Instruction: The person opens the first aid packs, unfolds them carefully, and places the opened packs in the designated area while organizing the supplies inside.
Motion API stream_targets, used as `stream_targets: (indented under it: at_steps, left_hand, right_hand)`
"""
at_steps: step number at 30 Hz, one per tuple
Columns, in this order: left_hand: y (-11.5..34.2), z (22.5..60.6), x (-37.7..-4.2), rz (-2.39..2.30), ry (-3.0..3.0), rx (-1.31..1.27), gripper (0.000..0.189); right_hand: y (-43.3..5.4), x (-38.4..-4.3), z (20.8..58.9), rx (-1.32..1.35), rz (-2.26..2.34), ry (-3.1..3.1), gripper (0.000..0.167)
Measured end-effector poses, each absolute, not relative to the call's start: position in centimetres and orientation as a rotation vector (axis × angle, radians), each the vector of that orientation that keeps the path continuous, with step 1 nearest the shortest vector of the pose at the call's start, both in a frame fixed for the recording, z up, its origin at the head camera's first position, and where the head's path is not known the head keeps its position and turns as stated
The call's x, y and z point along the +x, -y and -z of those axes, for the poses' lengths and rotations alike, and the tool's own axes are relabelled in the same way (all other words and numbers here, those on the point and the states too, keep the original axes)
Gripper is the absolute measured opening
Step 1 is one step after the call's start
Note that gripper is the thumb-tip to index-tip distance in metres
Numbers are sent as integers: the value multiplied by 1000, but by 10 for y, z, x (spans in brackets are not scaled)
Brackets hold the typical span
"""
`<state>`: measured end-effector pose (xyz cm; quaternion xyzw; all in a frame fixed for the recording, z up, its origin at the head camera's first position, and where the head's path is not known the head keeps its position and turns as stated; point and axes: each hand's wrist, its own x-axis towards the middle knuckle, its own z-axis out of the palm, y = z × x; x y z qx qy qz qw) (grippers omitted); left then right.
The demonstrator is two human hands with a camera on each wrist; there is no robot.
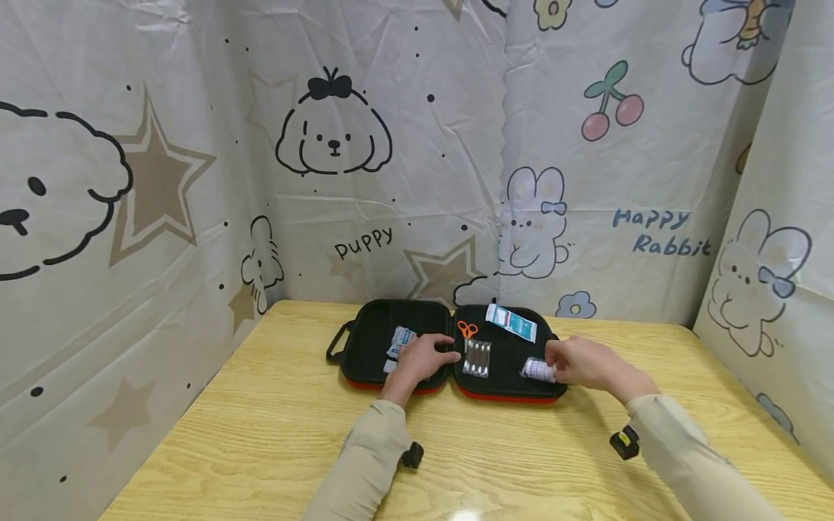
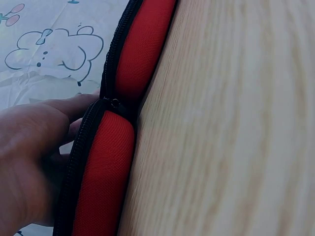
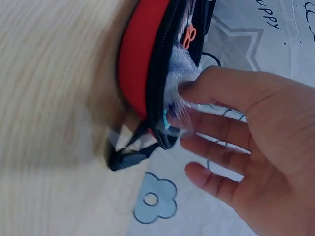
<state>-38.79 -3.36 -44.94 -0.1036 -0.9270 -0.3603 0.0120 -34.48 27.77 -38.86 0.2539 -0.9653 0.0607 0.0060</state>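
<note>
A black case with red outer sides [image 1: 368, 340] lies unfolded on the table. My left hand [image 1: 422, 358] reaches over its left half near the hinge, thumb and fingers apart and nothing seen between them. At the right half's front corner, my right hand [image 1: 580, 362] pinches the clear wrapper [image 3: 183, 73] of a white bandage roll [image 1: 537, 370] between thumb and forefinger; its other fingers are loosely bent. Also in that half are orange-handled scissors [image 1: 467, 330], a pack of cotton swabs [image 1: 477, 358] and a teal-and-white packet [image 1: 511, 323]. Blue-and-white packets [image 1: 400, 339] sit beside my left hand, partly hidden.
The wooden table [image 1: 495, 456] extends in front of the case and to both sides. A carry handle [image 1: 337, 341] sticks out at the case's left end, and a black strap [image 3: 133, 156] at its right end. Printed cloth [image 1: 391, 210] hangs behind and at both sides.
</note>
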Motion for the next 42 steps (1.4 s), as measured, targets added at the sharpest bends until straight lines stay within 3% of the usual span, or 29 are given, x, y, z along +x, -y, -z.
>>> stream_targets:
  at_steps: [6, 32, 38, 42]
  left_hand:
    - [33, 449, -388, 1125, 2885, -328, 41]
    - [35, 446, -388, 1151, 2881, -326, 40]
    - [35, 447, -387, 1148, 2877, -342, 39]
    - [36, 448, -387, 1159, 2868, -351, 39]
  right_hand:
    - [-274, -350, 403, 887, -269, 2973, 16]
    - [-247, -359, 424, 730, -777, 3012, 13]
    - [-255, -358, 424, 795, -1120, 3077, 29]
    - [-254, -357, 421, 630, -1375, 3045, 40]
